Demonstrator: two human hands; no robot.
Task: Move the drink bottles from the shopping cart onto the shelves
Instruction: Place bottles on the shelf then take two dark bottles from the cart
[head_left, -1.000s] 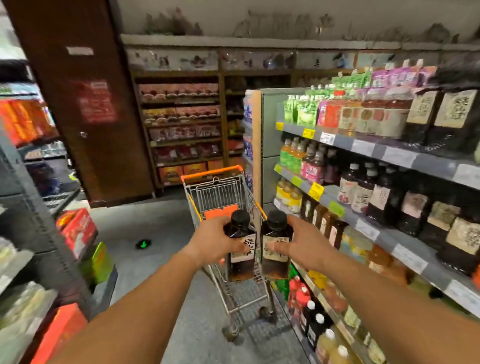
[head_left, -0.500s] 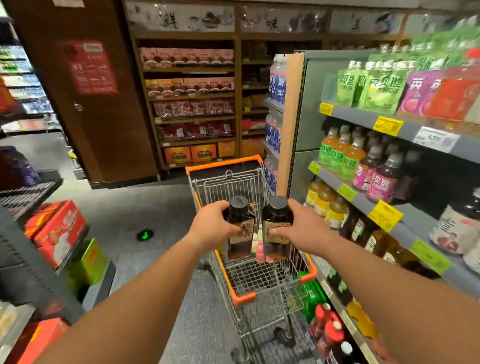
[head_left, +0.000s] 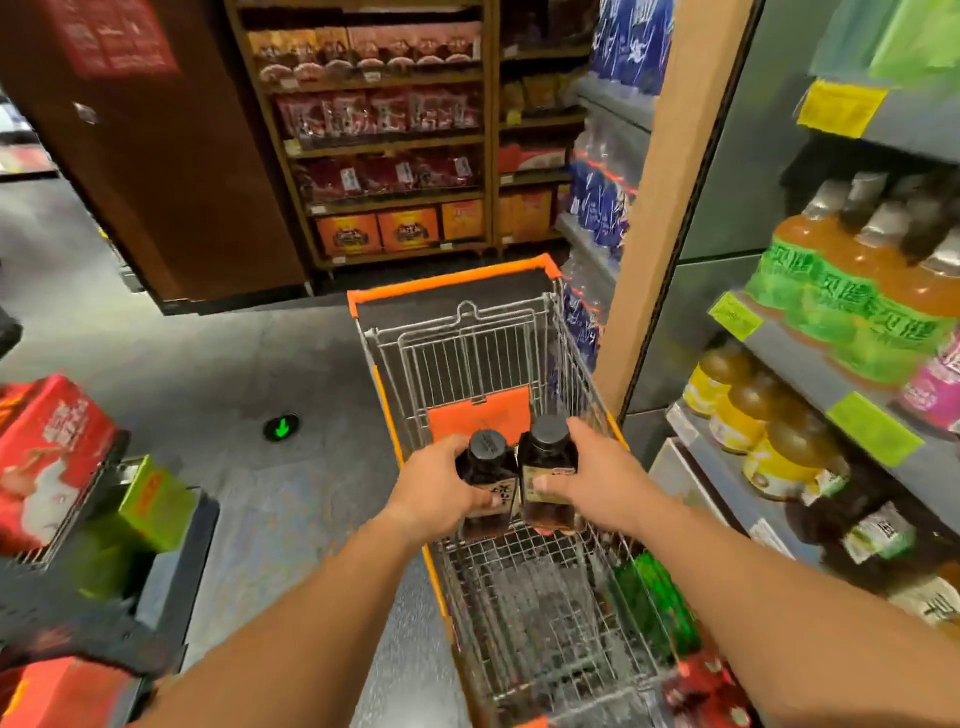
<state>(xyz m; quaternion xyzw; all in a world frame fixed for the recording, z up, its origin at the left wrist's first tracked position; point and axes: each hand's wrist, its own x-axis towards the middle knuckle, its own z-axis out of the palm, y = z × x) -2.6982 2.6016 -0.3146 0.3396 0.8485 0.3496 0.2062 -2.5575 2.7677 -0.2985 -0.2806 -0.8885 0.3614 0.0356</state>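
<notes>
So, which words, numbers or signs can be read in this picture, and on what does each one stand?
No word or number reads clearly.
Floor marker: a green arrow, no text.
Left bottle in left hand, right bottle in right hand: label characters blurred.
Yellow shelf tag: too blurred.
Red notice on the brown wall: too blurred.
Green-labelled bottles: characters smeared.

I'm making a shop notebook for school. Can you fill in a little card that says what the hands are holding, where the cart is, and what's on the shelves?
left hand: grips a dark bottle with a black cap
right hand: grips a second dark bottle, beside the first
where the bottles are: upright, over the shopping cart
cart: wire basket with orange trim, in the aisle
shelves on the right: orange drinks with green labels, yellow-labelled bottles lower down
on the floor: green arrow marker
</notes>
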